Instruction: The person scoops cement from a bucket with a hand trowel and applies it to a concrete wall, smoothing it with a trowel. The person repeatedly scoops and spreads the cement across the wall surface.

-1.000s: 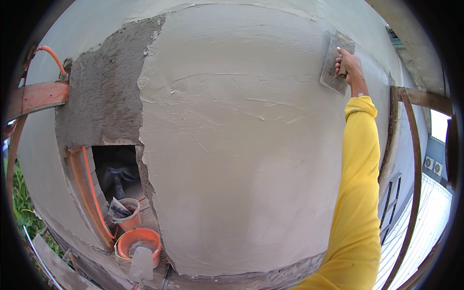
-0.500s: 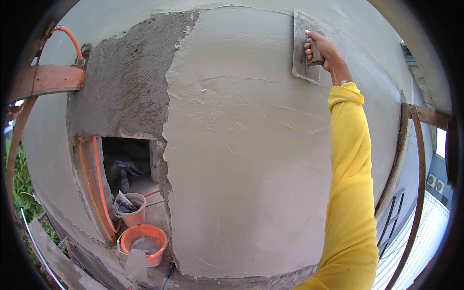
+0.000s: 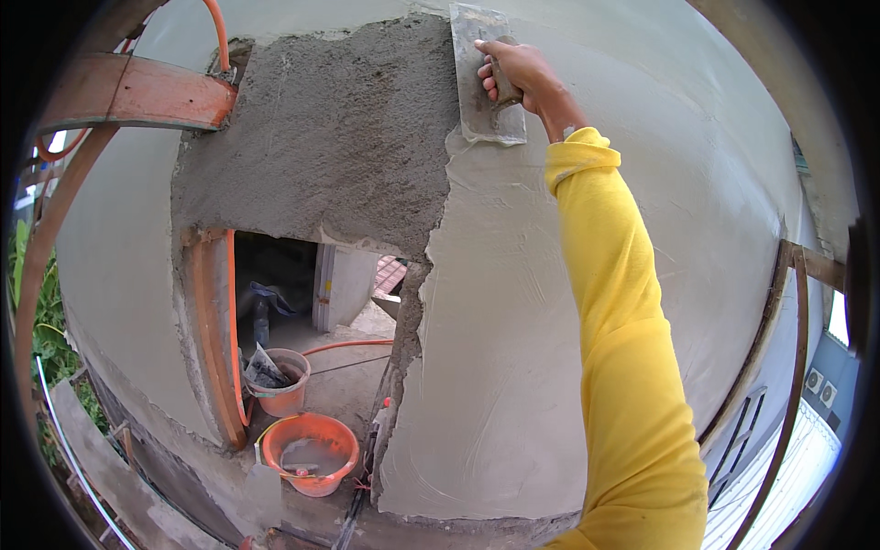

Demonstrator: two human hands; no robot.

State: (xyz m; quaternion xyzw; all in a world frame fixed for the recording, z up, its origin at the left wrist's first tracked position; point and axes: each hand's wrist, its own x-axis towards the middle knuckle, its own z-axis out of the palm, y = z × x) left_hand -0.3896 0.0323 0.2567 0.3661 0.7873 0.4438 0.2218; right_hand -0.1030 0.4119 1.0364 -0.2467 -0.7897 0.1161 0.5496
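Note:
My right hand (image 3: pixel 515 73), at the end of a yellow sleeve, is closed round the handle of a plastering trowel (image 3: pixel 477 115). The trowel's flat rectangular blade lies against the wall, high up, its left side along the border between smooth wet plaster (image 3: pixel 513 321) and a rough, darker grey patch (image 3: pixel 321 137). Smooth, pale plaster with faint ridges and streaks spreads to the right of and below the blade. The rough patch reaches left above a wall opening. My left hand is out of view.
Inside the opening stand an orange tub (image 3: pixel 316 481) holding grey mix and a paler bucket (image 3: pixel 278 399) with a grey-smeared sheet or tool in it. An orange hose (image 3: pixel 235 321) runs down the opening's left side. A wooden beam (image 3: pixel 147 90) juts in at upper left; timber posts (image 3: pixel 793 367) stand at right.
My right hand has moved the trowel left along the wall, from the smooth plaster to the rough patch's edge. The view has shifted left, showing more of the opening.

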